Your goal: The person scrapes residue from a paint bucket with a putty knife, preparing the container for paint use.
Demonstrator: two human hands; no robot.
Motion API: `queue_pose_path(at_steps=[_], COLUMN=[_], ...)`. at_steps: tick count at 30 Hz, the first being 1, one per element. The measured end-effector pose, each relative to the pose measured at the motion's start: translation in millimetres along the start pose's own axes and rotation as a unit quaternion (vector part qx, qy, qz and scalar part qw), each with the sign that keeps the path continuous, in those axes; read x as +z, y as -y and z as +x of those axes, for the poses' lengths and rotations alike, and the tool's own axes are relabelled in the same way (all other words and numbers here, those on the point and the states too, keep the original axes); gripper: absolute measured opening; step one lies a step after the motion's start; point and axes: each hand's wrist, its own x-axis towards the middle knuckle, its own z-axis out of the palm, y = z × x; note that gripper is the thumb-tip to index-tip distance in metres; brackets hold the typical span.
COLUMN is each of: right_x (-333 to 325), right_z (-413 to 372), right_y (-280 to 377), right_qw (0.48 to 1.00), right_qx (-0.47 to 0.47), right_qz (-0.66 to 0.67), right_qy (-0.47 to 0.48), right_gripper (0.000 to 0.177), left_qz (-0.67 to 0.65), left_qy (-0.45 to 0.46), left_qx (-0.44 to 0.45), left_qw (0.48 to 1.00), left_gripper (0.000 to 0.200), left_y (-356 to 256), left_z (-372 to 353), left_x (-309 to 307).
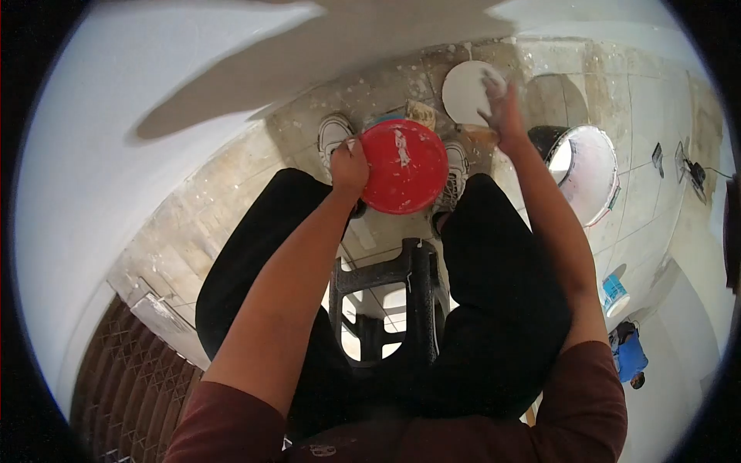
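Observation:
My left hand (350, 164) is closed on the left edge of a red round lid (401, 174) with white smears on its face. The lid is between my two shoes, in front of my knees. Farther out, my right hand (505, 116) has its fingers spread, and they look coated with white. It overlaps the right side of a white round disc (461, 92) near the wall and holds nothing. A yellowish block (421, 113) shows just behind the red lid.
A black plastic stool (418, 301) is between my legs. On the right are a large white bucket (598, 174), a flat dark tool (658, 160) and a blue-and-white tub (615, 295). A person in blue (631, 355) is farther off. A brown folding gate (127, 378) is at lower left.

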Motion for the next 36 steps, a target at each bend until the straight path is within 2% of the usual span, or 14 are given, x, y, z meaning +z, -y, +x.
queue_pose_path(at_steps=[2,6,8,10,13,14,18,20,23,26,27,28,30,36], right_x=[-20,-65,-64,-38,-83,-90,-43,20,-35,-40,-20,20,32,28], right_z=[8,5,34,28,24,14,23,10,9,-19,-23,-52,-47,3], right_y=[30,41,-26,-48,-12,17,-23,-30,11,11,3,29,56,56], right_qw=[0.992,0.961,0.992,0.992,0.989,0.971,0.996,0.996,0.990,0.971,0.942,0.980,0.884,0.840], right_qx=[-0.031,0.008,-0.056,-0.127,-0.131,-0.020,-0.020,0.012,0.005,0.055,-0.078,0.031,-0.070,-0.131], right_qz=[0.119,0.262,0.111,-0.020,-0.003,0.216,0.091,0.083,0.124,-0.099,-0.237,-0.134,-0.434,-0.479], right_qy=[0.021,-0.085,-0.003,0.005,-0.069,-0.103,-0.002,-0.007,-0.072,0.212,0.224,0.146,0.158,0.218], right_gripper=[0.077,0.075,0.074,0.073,0.061,0.058,0.062,0.066,0.067,0.065,0.056,0.047,0.044,0.057], left_qz=[-0.008,0.010,0.012,0.025,0.002,-0.007,0.012,0.005,0.041,0.042,0.020,-0.001,-0.015,-0.022], left_qy=[0.021,0.020,0.009,-0.005,0.006,0.019,-0.019,-0.054,-0.031,-0.027,-0.034,-0.042,-0.036,-0.012], left_qx=[-0.009,-0.032,-0.011,0.003,-0.010,-0.025,-0.004,-0.006,-0.013,-0.023,-0.008,0.006,0.015,0.004], left_qw=[1.000,0.999,1.000,1.000,1.000,0.999,1.000,0.998,0.999,0.998,0.999,0.999,0.999,1.000], left_gripper=[0.051,0.051,0.051,0.051,0.050,0.049,0.048,0.048,0.062,0.064,0.065,0.066,0.067,0.065], left_y=[1,-16,-17,-10,-13,-13,-6,-4,-12,-15,-16,-15,-14,-19], left_z=[12,8,4,0,8,8,10,6,6,8,9,8,7,6], left_x=[5,-3,-2,2,1,0,5,4,4,3,4,5,3,0])
